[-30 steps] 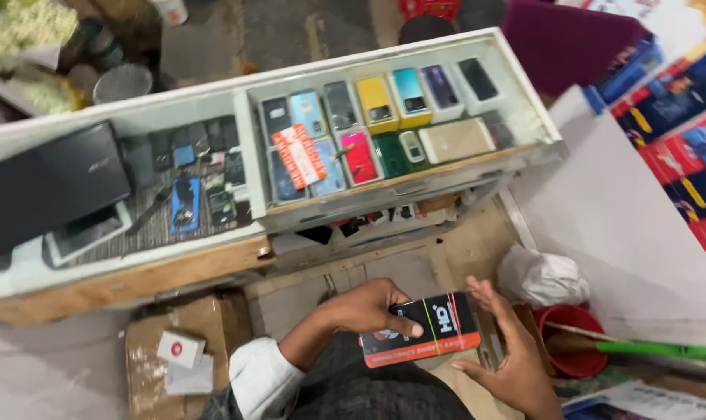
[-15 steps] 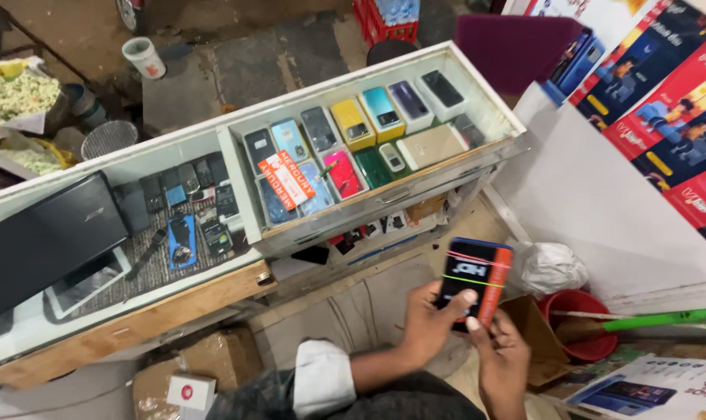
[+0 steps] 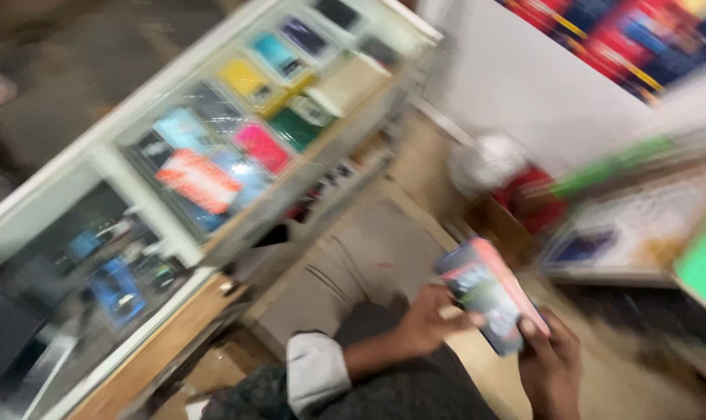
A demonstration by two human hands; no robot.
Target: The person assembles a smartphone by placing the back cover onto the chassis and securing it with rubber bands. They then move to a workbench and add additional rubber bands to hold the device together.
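Observation:
The view is badly blurred by head motion. Both hands hold a flat dark box with a red-orange edge (image 3: 489, 295), low and right of the middle. My left hand (image 3: 427, 319) grips its lower left side, its arm in a rolled white cuff. My right hand (image 3: 551, 365) supports the box from below on the right, thumb on its face. The box is tilted, its long side running up-left to down-right.
A glass display counter (image 3: 96, 159) holding several coloured phone boxes and small gadgets runs diagonally across the left. A white bag (image 3: 485, 159) and a red bucket (image 3: 536, 204) sit at the right by a white wall. Printed sheets (image 3: 641, 218) lie at the far right.
The view has swung and tilted, so the counter now runs diagonally. The box has turned from upright to slanted and sits lower right, with both hands still on it.

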